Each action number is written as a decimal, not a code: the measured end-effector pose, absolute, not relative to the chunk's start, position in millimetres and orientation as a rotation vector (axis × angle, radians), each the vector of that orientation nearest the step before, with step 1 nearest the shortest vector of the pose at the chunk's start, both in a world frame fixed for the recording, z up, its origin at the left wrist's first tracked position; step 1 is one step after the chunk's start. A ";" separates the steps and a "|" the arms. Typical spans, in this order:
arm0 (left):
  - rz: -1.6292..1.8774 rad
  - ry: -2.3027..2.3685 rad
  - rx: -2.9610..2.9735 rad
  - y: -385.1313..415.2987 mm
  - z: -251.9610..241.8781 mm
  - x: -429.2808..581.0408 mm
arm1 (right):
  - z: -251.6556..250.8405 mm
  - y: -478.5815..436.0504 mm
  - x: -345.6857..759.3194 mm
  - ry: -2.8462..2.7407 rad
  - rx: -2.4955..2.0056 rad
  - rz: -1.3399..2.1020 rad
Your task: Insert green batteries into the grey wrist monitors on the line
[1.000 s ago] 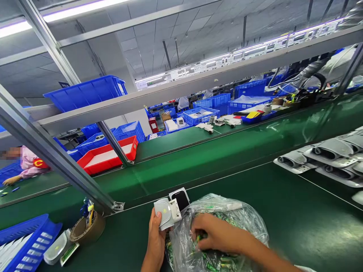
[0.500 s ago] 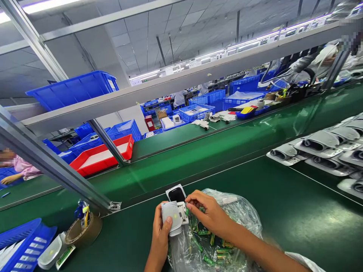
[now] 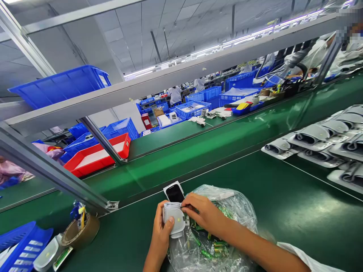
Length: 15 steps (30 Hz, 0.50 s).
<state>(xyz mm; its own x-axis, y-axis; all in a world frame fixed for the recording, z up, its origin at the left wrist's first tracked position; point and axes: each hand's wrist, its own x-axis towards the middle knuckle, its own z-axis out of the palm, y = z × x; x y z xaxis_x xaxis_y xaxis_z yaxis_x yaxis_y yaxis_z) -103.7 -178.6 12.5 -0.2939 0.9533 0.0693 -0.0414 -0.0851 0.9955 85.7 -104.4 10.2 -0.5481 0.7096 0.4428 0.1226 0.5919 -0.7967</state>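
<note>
My left hand (image 3: 162, 231) grips a wrist blood pressure monitor (image 3: 176, 220) with a light grey rolled cuff, the thumb pressed on the cuff's front. At the monitor's right edge, my right hand (image 3: 203, 210) has its thumb and fingers pinched together; what they hold, if anything, is hidden. Just behind the hands is a white unit with a black screen (image 3: 174, 192); I cannot tell whether it touches the monitor. A clear plastic bag (image 3: 241, 206) spreads under my right forearm. Several green batteries (image 3: 206, 254) lie in it.
Rows of cuffed monitors (image 3: 314, 134) stand at the right. At the left are a tape roll (image 3: 81, 230) holding pens, another grey cuff (image 3: 47, 254) and a blue basket (image 3: 27, 245). A metal post (image 3: 56, 173) rises before a red tray (image 3: 99, 155).
My right fingertips have moved in against the monitor's edge, and its white battery side, seen before, is now mostly covered. The whole view has shifted slightly.
</note>
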 end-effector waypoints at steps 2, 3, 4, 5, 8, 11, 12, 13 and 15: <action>1.465 1.377 1.106 -178.7 9.3 -106.8 | 8.9 -103.3 86.5 -2.092 -0.653 0.917; 1.442 1.394 1.130 -178.6 7.7 -108.7 | 8.5 -102.5 87.2 -2.125 -0.654 0.905; 1.419 1.408 1.157 -178.3 6.2 -110.7 | 8.2 -101.5 88.0 -2.155 -0.653 0.895; 1.394 1.419 1.186 -178.0 4.8 -112.8 | 8.2 -100.6 89.0 -2.186 -0.648 0.886; 1.329 1.441 1.265 -176.4 1.8 -118.2 | 9.2 -99.1 91.5 -2.302 -0.601 0.840; 1.292 1.445 1.304 -174.9 -0.2 -121.0 | 10.9 -101.2 91.9 -2.470 -0.581 0.695; 1.290 1.445 1.299 -174.6 -0.9 -121.3 | 11.5 -102.4 91.5 -2.522 -0.589 0.641; 1.291 1.447 1.288 -174.6 -1.6 -121.2 | 12.1 -103.5 91.3 -2.570 -0.596 0.596; 1.304 1.453 1.271 -175.4 -2.8 -120.1 | 14.3 -104.4 91.9 -2.629 -0.606 0.554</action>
<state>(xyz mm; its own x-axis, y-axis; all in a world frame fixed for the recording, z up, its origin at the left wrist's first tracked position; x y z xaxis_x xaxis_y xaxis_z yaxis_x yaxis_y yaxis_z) -120.1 -175.4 -2.8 -0.1855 0.9806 0.0630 0.1689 -0.0313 0.9851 91.9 -104.4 14.3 -0.8328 0.4805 0.2751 0.3285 0.8288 -0.4531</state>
